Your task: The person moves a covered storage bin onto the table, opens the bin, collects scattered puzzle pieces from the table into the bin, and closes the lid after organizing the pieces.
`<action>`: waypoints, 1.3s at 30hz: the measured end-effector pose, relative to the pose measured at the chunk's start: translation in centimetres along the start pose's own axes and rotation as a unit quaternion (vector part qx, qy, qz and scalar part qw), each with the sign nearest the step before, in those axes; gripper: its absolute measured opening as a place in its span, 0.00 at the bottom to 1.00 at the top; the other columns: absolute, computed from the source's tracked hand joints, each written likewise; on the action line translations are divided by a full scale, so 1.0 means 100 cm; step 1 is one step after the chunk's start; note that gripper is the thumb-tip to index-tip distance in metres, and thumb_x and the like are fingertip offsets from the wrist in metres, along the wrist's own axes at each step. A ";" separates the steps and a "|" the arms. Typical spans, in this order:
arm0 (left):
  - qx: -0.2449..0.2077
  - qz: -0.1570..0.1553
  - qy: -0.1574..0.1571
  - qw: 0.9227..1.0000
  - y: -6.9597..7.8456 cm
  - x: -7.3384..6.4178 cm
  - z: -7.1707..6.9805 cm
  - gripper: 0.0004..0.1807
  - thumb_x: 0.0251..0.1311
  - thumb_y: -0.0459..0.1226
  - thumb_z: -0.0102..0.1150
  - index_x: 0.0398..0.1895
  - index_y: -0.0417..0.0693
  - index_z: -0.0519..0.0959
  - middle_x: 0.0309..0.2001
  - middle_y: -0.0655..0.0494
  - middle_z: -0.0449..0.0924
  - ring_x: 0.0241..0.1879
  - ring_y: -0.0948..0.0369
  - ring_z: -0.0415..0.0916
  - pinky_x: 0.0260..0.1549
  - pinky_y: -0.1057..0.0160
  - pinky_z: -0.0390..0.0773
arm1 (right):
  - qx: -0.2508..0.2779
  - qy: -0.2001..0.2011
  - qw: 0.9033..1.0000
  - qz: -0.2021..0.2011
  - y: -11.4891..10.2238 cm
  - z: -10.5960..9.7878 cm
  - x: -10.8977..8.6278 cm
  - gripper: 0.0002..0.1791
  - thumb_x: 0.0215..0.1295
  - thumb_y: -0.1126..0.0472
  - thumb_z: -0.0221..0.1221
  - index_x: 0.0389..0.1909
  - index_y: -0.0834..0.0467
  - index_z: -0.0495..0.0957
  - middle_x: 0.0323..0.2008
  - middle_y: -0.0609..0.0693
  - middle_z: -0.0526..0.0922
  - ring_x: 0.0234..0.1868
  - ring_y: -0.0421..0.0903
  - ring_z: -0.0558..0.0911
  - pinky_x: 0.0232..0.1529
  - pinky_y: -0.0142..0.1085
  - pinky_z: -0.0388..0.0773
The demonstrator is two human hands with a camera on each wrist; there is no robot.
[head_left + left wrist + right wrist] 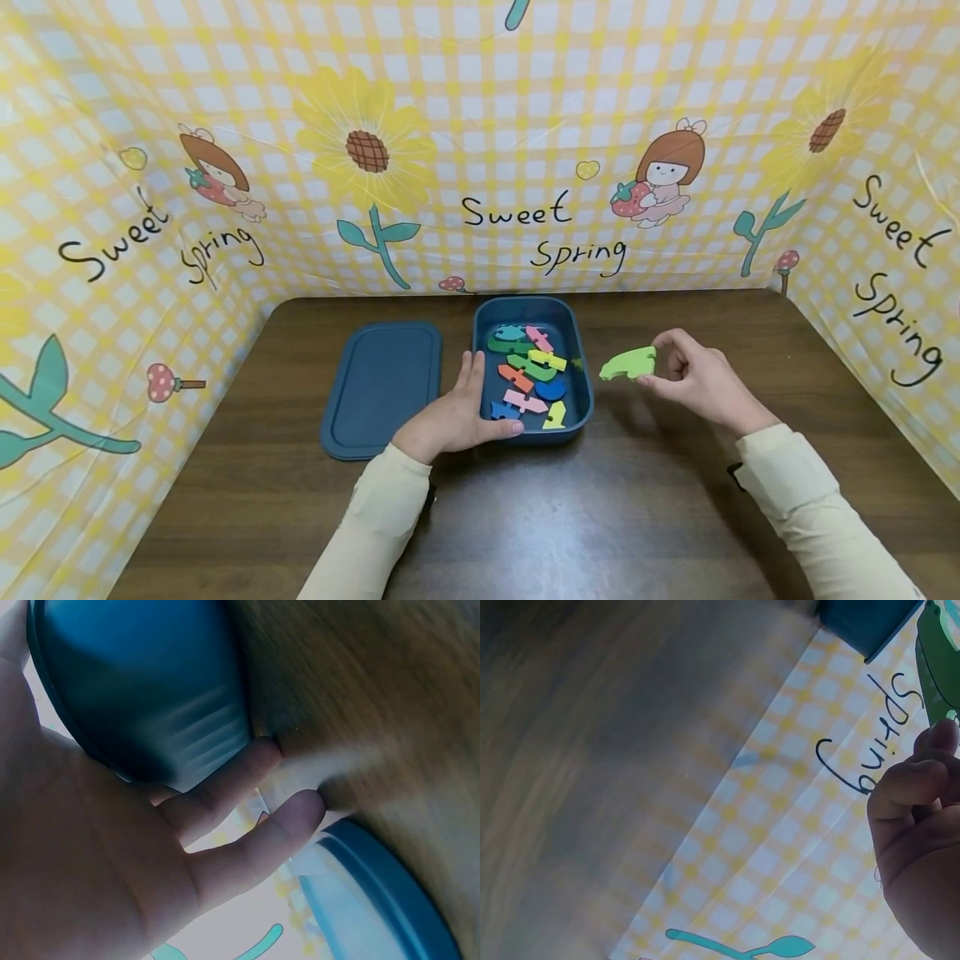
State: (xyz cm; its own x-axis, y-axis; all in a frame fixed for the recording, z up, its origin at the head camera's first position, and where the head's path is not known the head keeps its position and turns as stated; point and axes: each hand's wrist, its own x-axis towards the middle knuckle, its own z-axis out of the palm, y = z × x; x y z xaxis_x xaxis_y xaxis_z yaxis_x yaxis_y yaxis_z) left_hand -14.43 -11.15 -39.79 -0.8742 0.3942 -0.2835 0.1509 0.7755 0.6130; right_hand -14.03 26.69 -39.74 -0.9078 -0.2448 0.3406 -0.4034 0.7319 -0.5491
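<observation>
A dark blue open box (583,408) holds several colourful flat pieces, many notched like puzzle pieces, among them an orange piece (516,377), a yellow piece (547,360) and a round blue piece (551,389). My left hand (457,414) rests against the box's left side with fingers straight, its thumb over the front rim. In the left wrist view, two fingertips (262,750) reach down beside the box wall. Right of the box, my right hand (701,379) pinches a light green puzzle piece (632,363) between thumb and fingers, raised above the table.
To the left of the box lies its dark blue lid (386,383), flat on the brown wooden table (540,517). A yellow checked cloth (480,125) with flowers and lettering hangs behind the table and along both sides.
</observation>
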 end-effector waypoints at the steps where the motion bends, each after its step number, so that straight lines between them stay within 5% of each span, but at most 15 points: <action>1: 0.000 0.000 0.000 1.000 0.000 0.000 0.000 0.68 0.56 0.66 0.64 0.82 0.53 0.27 0.81 0.51 0.19 0.73 0.42 0.57 0.64 0.44 0.67 | 0.005 0.001 1.000 0.000 -0.002 0.000 0.001 0.25 0.59 0.52 0.74 0.51 0.54 0.73 0.23 0.45 0.72 0.21 0.42 0.70 0.25 0.35 0.69; 18: 0.001 -0.001 0.002 1.000 0.001 -0.002 -0.001 0.68 0.56 0.66 0.65 0.82 0.53 0.27 0.81 0.51 0.20 0.72 0.41 0.58 0.63 0.44 0.67 | 0.044 -0.013 0.999 -0.018 -0.032 0.017 0.026 0.26 0.59 0.52 0.74 0.52 0.51 0.72 0.22 0.46 0.72 0.22 0.45 0.72 0.24 0.36 0.69; 39: 0.002 -0.003 0.000 1.000 0.002 -0.003 -0.003 0.68 0.55 0.66 0.65 0.82 0.55 0.27 0.81 0.53 0.20 0.71 0.41 0.61 0.62 0.44 0.69 | 0.057 -0.028 0.998 0.010 -0.053 0.040 0.054 0.28 0.60 0.47 0.73 0.56 0.53 0.73 0.25 0.50 0.71 0.26 0.49 0.72 0.25 0.39 0.69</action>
State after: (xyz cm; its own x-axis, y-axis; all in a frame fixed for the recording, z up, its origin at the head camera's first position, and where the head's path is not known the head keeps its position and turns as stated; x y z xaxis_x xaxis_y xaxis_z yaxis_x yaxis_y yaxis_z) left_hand -14.30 -11.25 -39.43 -0.8752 0.3896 -0.2869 0.1480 0.7801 0.6078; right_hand -17.25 18.94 -38.08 -0.9194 -0.2682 0.2876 -0.3929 0.6602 -0.6402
